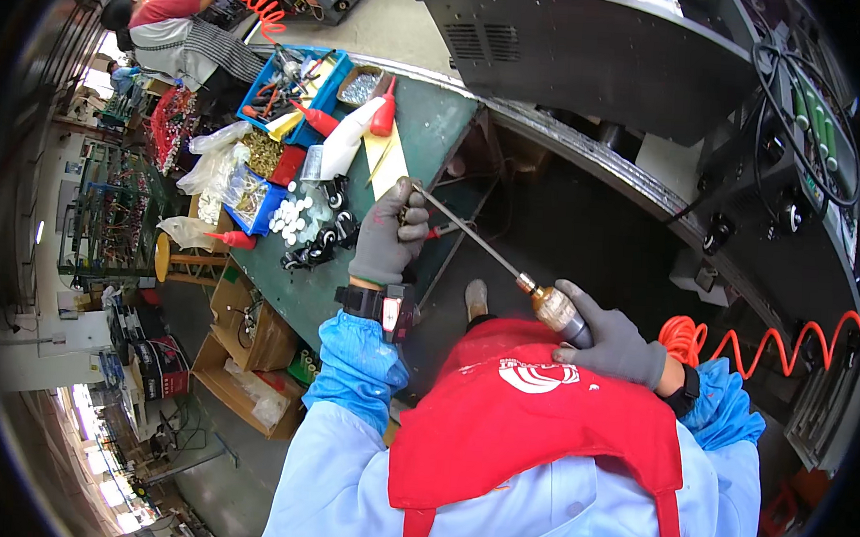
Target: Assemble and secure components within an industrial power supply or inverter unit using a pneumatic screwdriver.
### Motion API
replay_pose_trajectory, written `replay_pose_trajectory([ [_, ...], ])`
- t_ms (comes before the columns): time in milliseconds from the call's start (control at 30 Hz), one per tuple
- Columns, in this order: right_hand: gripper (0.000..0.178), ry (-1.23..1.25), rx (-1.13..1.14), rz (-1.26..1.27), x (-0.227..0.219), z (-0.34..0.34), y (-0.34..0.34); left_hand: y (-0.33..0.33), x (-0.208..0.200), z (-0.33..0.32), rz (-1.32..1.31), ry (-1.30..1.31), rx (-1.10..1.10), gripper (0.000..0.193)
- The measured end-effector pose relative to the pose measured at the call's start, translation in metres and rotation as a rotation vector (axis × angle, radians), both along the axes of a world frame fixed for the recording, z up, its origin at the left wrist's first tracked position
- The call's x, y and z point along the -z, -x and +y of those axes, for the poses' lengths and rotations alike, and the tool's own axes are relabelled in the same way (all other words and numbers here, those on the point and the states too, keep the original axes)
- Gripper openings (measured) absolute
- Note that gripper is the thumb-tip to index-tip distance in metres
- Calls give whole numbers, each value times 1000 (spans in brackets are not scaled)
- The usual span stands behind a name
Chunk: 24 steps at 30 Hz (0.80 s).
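Observation:
My right hand (621, 342), in a grey glove, is wrapped round the amber and dark handle of a long-shafted screwdriver (485, 244). The thin metal shaft points up and left, and its tip end comes close to my left hand (393, 235). That hand, also gloved in grey, is closed with its fingers curled in. What lies inside those fingers is hidden. Just beyond the left hand, a yellow strip (387, 159) rests on the green worktop (432, 128). Black castors (319, 243) and white round caps (290, 219) lie beside the left hand.
A blue tray of hand tools (289, 91), a box of screws (362, 87) and red-tipped bottles (349, 138) crowd the worktop. Large black metal housings (587, 58) stand ahead and right. An orange coiled hose (737, 348) hangs at right. Another person (175, 36) works far left.

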State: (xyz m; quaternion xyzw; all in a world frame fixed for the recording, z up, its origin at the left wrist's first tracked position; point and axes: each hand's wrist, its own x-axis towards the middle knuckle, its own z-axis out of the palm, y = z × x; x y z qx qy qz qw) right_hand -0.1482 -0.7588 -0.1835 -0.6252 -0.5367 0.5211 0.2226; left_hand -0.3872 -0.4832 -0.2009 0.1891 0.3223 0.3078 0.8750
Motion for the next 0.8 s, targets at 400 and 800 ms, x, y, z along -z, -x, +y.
replay_pose_trajectory([
  [400,95,-9,-14,12,-12,20,-8,7,-19,28,156,-349,120,25],
  [800,62,265,137,911,-52,67,-9,-43,-22,37,-15,-327,-22,37],
])
